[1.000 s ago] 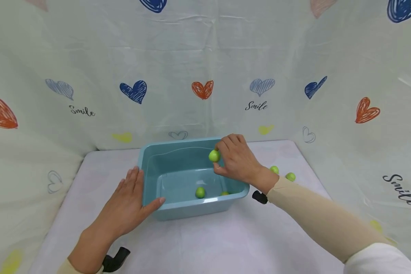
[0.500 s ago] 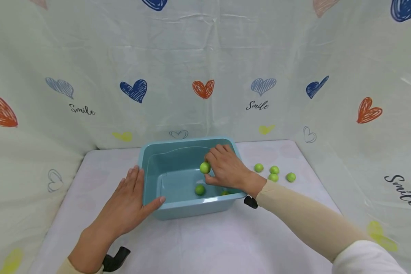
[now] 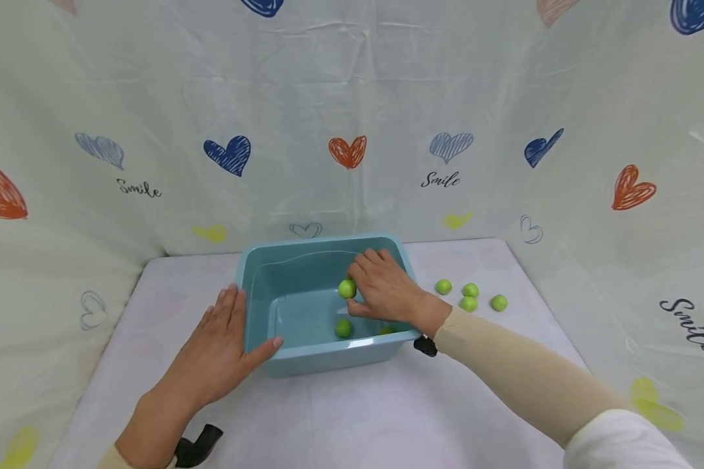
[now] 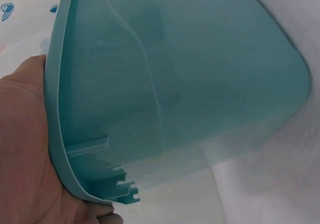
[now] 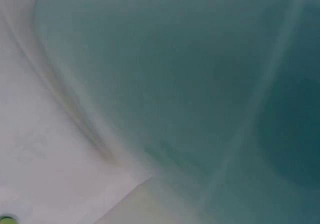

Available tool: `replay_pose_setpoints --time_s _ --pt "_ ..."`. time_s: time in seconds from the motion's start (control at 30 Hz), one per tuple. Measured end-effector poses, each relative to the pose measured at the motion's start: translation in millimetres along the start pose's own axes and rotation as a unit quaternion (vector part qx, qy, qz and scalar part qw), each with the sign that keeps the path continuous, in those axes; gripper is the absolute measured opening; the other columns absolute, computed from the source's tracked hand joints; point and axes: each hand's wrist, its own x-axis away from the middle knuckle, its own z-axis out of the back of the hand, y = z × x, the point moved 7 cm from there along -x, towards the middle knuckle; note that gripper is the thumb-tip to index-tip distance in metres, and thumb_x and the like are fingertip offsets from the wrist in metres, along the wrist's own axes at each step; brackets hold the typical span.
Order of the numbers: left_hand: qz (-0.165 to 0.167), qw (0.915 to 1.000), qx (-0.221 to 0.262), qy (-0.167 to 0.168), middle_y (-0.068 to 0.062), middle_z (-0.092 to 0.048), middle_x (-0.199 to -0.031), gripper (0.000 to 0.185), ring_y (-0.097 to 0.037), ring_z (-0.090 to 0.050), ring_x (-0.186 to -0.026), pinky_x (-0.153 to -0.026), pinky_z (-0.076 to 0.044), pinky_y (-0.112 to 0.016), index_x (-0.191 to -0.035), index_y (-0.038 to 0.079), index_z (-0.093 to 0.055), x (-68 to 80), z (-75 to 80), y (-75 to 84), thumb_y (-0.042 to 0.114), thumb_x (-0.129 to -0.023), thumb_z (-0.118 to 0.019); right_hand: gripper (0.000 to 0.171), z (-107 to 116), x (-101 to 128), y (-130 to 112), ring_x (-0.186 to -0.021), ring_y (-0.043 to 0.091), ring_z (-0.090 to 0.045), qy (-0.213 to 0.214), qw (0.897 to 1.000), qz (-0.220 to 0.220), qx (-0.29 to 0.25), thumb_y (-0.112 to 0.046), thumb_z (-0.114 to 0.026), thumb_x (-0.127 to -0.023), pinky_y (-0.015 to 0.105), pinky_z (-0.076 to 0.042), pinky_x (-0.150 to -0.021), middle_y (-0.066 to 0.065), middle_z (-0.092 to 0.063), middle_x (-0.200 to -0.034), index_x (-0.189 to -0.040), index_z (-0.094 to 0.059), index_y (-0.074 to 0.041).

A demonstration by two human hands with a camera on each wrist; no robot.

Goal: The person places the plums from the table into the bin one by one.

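Observation:
A light blue plastic tub (image 3: 334, 357) stands on the table, its outer wall (image 4: 215, 74) filling much of the left wrist view. My left hand (image 3: 214, 355) lies against the tub's left end with straight fingers; its thumb reaches over the front rim. Inside the tub's right half, my right hand (image 3: 384, 286) pinches a small round green fruit (image 3: 347, 288), lime-like, between thumb and fingertips above the floor. Below it, one green fruit (image 3: 343, 327) rests on the tub floor, and another (image 3: 386, 330) sits by the front wall, partly hidden. The right wrist view shows only the tub wall (image 5: 150, 59), blurred.
Several more green fruits (image 3: 469, 303) lie on the white-covered table (image 3: 352, 417) to the right of the tub, near my right forearm. A pale curtain (image 3: 293, 98) printed with hearts closes off the back and both sides.
My right hand has moved left and lower into the tub, carrying the green fruit with it. More fruits on the table have come into view behind it. The left hand stays put.

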Motion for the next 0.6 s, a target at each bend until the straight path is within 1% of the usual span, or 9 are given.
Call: replay_pose_setpoints --time_s 0.07,0.27,0.6 --pt "-0.004 1.0000 -0.001 0.004 -0.034 -0.009 -0.172 0.120 -0.053 -0.012 -0.159 -0.123 -0.020 -0.073 -0.164 -0.012 -0.010 0.7 0.1 0.3 0.080 -0.097 -0.048 0.033 -1.3 -0.9 -1.7 -0.090 0.020 -0.050 -0.002 1.000 0.001 0.004 -0.041 -0.068 -0.091 0.036 -0.041 -0.081 0.000 -0.060 -0.097 -0.107 -0.064 -0.013" --pt "-0.007 0.9999 -0.003 0.012 -0.034 -0.011 -0.172 0.120 -0.054 -0.015 -0.159 -0.123 -0.022 -0.073 -0.163 -0.013 -0.012 1.8 0.9 0.2 0.080 -0.097 -0.049 0.033 -4.2 -2.9 -4.8 -0.093 0.020 -0.052 -0.017 1.000 0.000 -0.013 -0.044 -0.068 -0.093 0.036 -0.042 -0.083 -0.001 -0.061 -0.098 -0.107 -0.064 -0.014" --pt "0.001 1.0000 0.005 0.002 -0.034 -0.009 -0.172 0.123 -0.053 -0.012 -0.159 -0.123 -0.020 -0.073 -0.164 -0.012 -0.009 -0.7 -2.8 -0.7 0.082 -0.095 -0.049 0.035 -7.3 -1.5 -5.4 -0.097 0.021 -0.055 -0.029 1.000 0.006 0.003 -0.045 -0.067 -0.094 0.037 -0.044 -0.083 0.001 -0.063 -0.102 -0.109 -0.065 -0.014"
